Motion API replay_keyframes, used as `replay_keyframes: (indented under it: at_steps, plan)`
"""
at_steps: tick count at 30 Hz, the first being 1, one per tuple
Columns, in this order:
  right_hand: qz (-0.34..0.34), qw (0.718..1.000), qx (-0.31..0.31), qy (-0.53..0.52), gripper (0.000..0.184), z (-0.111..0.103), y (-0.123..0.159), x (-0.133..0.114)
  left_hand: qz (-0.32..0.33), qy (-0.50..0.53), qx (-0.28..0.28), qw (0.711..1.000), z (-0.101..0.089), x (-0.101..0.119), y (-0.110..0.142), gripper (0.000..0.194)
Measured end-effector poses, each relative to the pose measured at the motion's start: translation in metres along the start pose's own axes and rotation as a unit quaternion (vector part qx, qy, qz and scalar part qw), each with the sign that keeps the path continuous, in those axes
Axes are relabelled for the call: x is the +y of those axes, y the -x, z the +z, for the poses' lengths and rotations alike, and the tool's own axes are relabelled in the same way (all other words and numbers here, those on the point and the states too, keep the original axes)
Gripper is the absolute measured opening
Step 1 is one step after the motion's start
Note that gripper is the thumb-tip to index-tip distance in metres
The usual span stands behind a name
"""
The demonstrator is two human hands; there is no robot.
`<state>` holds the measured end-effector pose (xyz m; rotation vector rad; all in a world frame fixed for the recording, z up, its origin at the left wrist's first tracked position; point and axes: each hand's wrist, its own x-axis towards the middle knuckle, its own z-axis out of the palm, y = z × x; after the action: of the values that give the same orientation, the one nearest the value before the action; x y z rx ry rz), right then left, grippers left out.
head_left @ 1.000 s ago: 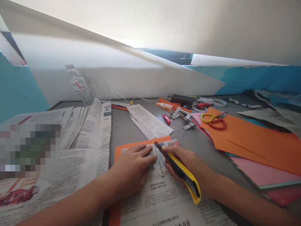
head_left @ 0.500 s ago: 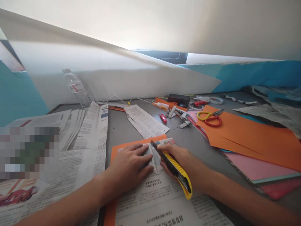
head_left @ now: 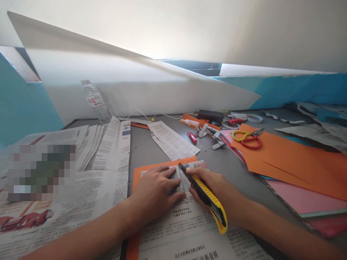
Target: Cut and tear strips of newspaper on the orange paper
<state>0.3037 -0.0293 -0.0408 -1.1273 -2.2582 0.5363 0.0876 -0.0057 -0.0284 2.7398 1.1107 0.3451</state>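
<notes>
Cutter [head_left: 207, 195] is gripped in the right hand [head_left: 221, 187] in the head view, its dark nose pointing away from the wearer, over the printed sheet [head_left: 176, 231]; whether the tip touches, I cannot tell. The left hand [head_left: 158, 189] lies flat on the sheet, fingers spread, pinching nothing that shows. Orange paper [head_left: 137, 177] lies beneath. The likeliest harm seems a nick: the nose is near the left fingers, so a sideways slip could reach them. Too light a left palm could let the sheet slide and skew a cut; heavy pressure could score the orange paper.
</notes>
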Motion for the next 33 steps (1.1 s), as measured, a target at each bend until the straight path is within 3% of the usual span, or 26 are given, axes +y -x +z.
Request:
replay_keyframes:
  at_steps: [21,33]
  plan:
    - [0.033,0.999,-0.017,-0.022,0.029,0.0,0.001,-0.001,-0.007,0.02,0.012,1.0,0.005,-0.002,0.0,0.022]
    - [0.049,0.997,-0.031,-0.045,0.024,0.003,0.0,0.001,-0.027,0.017,0.05,0.998,0.014,-0.001,0.005,0.028]
